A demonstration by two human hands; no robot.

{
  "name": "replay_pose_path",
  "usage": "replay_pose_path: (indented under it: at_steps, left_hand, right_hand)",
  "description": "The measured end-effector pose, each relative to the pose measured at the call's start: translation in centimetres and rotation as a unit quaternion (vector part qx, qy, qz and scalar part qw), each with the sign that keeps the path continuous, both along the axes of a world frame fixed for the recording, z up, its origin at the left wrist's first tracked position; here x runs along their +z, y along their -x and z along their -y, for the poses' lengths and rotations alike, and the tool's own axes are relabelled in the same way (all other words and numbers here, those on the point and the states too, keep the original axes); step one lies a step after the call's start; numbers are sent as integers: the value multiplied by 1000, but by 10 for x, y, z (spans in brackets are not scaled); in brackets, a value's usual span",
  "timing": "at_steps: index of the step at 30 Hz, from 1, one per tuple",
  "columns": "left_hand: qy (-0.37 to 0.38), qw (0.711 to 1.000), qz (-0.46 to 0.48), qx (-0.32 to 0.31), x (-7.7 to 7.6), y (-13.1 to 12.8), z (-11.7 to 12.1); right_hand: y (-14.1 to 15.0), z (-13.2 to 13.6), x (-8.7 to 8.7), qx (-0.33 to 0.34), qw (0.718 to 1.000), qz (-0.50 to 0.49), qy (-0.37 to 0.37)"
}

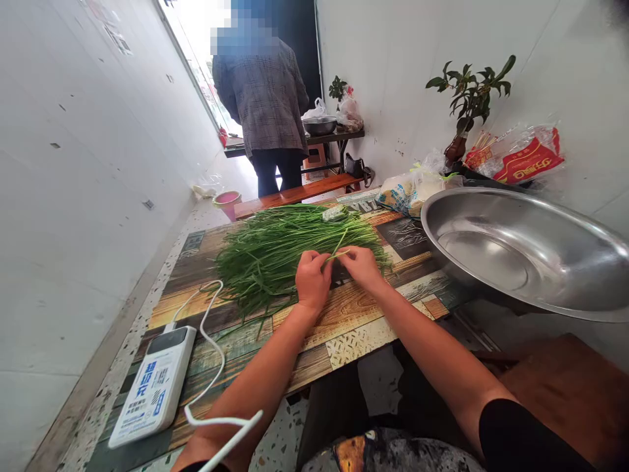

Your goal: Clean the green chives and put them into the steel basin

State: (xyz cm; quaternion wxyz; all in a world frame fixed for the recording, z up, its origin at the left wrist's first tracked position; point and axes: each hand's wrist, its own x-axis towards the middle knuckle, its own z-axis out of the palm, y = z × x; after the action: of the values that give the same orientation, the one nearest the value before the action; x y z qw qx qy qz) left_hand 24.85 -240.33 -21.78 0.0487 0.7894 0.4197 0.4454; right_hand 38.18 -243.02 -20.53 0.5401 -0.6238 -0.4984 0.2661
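Observation:
A large heap of garlic chives (280,242) lies across the tabletop, leaves to the left and pale stalks to the right. At its front edge my left hand (313,280) and my right hand (362,267) meet, nearly fingertip to fingertip. Between their pinched fingers are thin chive stalks (340,242); one green piece sticks up and a yellowish bit points toward my right hand. Both hands have closed fingers, and how many stalks each one grips is partly hidden.
A wide steel basin (511,262) stands at the right edge of the patterned table (314,341). On the left lies a white power bank (152,387) with a white cable (219,347) crossing my left forearm. Bags (407,190) and a potted plant (466,98) sit behind; a person (270,98) stands beyond a bench (299,191).

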Motion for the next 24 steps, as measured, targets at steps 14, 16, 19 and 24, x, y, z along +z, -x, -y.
replay_pose_path:
  at_steps: [14,16,19,24]
  left_hand:
    - [62,991,-55,-105,-10,-12,23]
    - [46,990,-55,-120,-14,-12,21]
    - [30,988,-49,-146,-15,-12,20]
    - [1,984,-59,-169,-13,-10,18]
  right_hand:
    - [-22,44,7,26,977,-210,18]
    - [-24,45,3,16,980,-199,27]
    - [-25,45,-4,-1,985,-171,29]
    - [-28,48,-12,17,992,-126,12]
